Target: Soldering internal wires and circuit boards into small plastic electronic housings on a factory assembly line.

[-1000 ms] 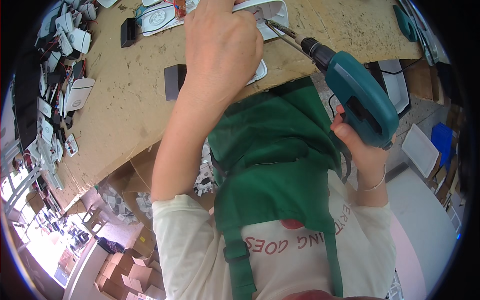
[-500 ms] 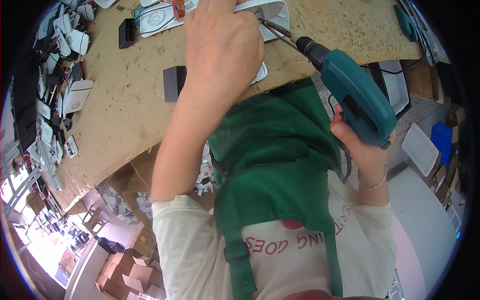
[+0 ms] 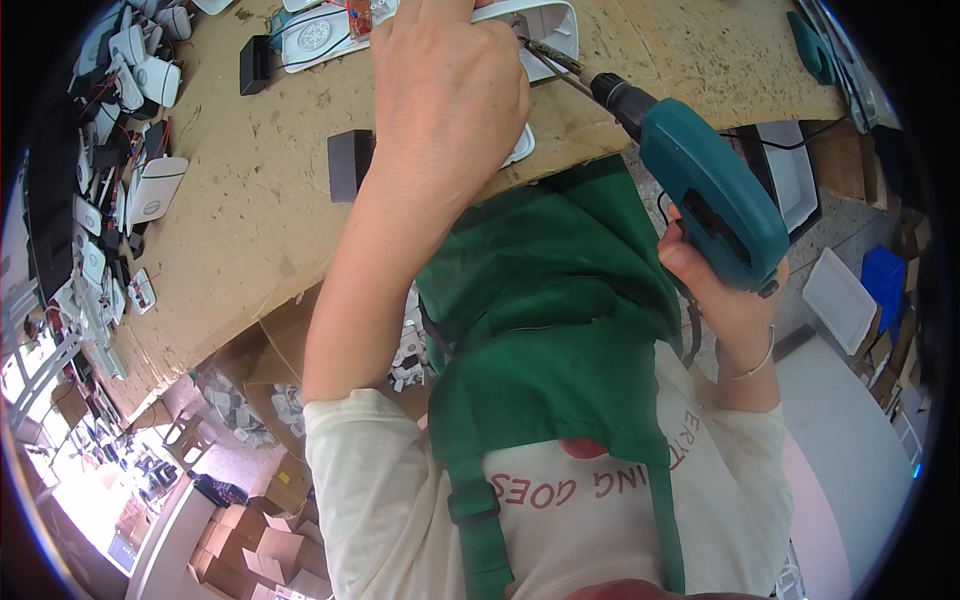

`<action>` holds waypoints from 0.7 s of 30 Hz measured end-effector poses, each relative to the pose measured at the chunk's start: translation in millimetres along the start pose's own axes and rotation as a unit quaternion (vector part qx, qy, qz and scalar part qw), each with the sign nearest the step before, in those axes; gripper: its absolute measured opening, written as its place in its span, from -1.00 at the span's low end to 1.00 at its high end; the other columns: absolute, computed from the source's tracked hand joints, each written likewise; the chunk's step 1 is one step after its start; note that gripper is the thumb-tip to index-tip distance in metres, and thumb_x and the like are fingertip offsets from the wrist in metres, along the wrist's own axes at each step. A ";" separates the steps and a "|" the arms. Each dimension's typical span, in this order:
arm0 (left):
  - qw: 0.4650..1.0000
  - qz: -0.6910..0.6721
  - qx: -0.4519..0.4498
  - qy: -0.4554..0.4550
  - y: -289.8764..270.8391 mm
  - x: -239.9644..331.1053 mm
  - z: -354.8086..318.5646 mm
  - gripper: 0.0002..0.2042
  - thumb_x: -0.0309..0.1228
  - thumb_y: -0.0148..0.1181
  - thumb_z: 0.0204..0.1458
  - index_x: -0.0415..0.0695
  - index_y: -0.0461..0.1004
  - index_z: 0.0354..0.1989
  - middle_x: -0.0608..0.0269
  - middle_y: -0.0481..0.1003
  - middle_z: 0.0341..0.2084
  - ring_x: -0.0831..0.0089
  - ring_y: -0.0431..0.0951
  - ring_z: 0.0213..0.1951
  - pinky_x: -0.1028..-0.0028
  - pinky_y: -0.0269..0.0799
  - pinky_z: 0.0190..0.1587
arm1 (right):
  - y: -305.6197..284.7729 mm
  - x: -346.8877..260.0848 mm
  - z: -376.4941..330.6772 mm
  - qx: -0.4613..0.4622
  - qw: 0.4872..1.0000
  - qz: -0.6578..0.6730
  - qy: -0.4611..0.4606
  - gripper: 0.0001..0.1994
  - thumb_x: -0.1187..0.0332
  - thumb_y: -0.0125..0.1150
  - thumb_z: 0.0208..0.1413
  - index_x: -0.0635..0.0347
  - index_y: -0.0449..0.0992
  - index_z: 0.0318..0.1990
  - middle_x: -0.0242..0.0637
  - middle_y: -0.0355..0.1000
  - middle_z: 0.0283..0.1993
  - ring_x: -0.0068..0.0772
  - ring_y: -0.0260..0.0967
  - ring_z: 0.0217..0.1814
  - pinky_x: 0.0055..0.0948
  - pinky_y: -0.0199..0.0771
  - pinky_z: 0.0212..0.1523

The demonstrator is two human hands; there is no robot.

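White plastic casing (image 3: 545, 25) at the far edge of the cardboard-topped bench (image 3: 260, 230) | left hand (image 3: 445, 95) pressed flat over it, fingers spread, closed on nothing | right hand (image 3: 725, 285) wrapped tight round grip of teal power drill (image 3: 700, 195) | drill bit (image 3: 550, 60) angled into casing beside left hand | black block (image 3: 348, 165) near left wrist

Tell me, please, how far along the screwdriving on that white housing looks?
In hand: the left hand presses the white housing onto the cardboard-topped bench, and the right hand aims the teal power screwdriver, bit at the housing. Whether a screw is seated is hidden. White housings crowd the bench's left edge.
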State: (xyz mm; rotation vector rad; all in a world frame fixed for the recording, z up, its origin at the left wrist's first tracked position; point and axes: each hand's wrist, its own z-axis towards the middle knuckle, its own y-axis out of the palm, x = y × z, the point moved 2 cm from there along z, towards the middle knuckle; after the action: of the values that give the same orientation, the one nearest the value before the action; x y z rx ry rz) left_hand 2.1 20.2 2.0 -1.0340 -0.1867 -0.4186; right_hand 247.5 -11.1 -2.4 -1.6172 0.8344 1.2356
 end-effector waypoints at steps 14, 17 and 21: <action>1.000 -0.004 -0.005 -0.001 0.0 0.4 -1.2 -0.96 -0.63 0.10 -0.19 -0.32 0.40 -0.60 -0.04 0.40 -0.34 -0.02 0.40 -0.30 0.15 0.29 -0.23 | -4.8 3.5 -2.3 -0.042 0.998 -0.033 -0.027 -0.48 0.57 0.42 -0.13 0.39 0.41 0.06 -0.11 0.49 -0.14 -0.37 0.48 -0.26 -0.42 0.52 -0.20; 1.000 -0.007 -0.001 0.000 0.4 -1.4 -1.4 -0.96 -0.63 0.11 -0.19 -0.32 0.40 -0.61 -0.04 0.40 -0.34 -0.02 0.40 -0.30 0.15 0.29 -0.23 | -3.9 4.0 -3.0 -0.044 0.998 -0.040 -0.002 -0.49 0.56 0.41 -0.13 0.39 0.41 0.06 -0.12 0.49 -0.13 -0.37 0.47 -0.25 -0.41 0.52 -0.20; 1.000 -0.011 -0.009 -0.008 2.5 -2.3 -1.2 -0.96 -0.62 0.11 -0.19 -0.32 0.40 -0.61 -0.05 0.40 -0.34 -0.02 0.40 -0.29 0.16 0.30 -0.23 | -8.5 8.9 -3.9 -0.046 0.998 -0.031 -0.014 -0.48 0.54 0.41 -0.12 0.39 0.40 0.07 -0.11 0.48 -0.11 -0.38 0.47 -0.27 -0.42 0.51 -0.23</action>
State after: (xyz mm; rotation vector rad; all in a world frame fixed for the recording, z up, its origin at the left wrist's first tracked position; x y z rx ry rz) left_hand 1.0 20.8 -1.3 -1.0530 -0.2084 -0.4326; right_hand 259.0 -11.6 -8.4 -1.6834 0.7137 1.2655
